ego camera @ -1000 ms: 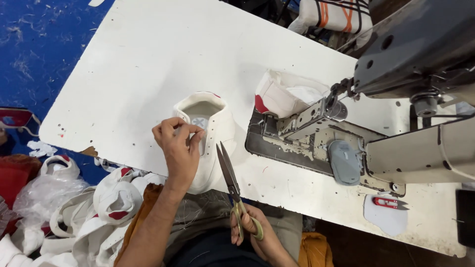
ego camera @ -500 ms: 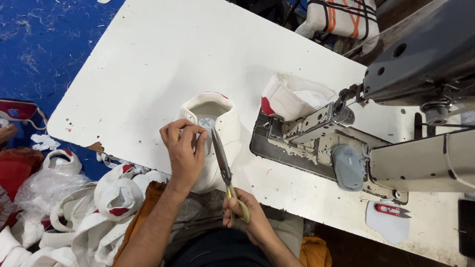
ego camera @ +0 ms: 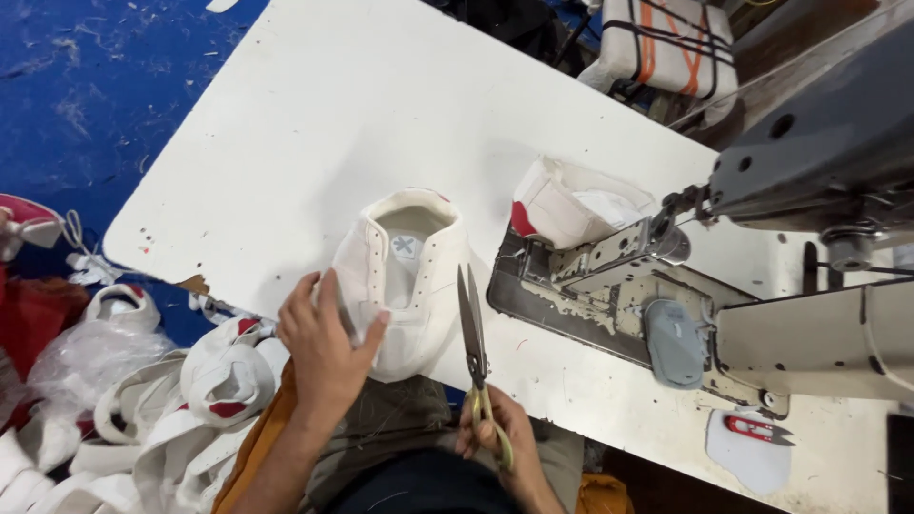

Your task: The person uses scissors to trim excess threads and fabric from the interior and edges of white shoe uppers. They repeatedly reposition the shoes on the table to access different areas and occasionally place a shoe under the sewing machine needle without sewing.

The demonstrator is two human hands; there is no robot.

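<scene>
White shoe upper (ego camera: 409,276) against left hand (ego camera: 324,352), scissors (ego camera: 473,333) in right hand (ego camera: 495,443)

Head view, looking down on the person's own body. Left hand (ego camera: 327,347): bare, no glove, ring or watch visible; the forearm below it is also bare, with no sleeve reaching the wrist. Right hand (ego camera: 495,440): likewise bare and without jewellery, wrist uncovered. Between the forearms, the lap shows grey-olive cloth, creased, with a darker, almost black patch lower down. An orange-ochre garment edge appears beside the left forearm and again at the lower right.
</scene>
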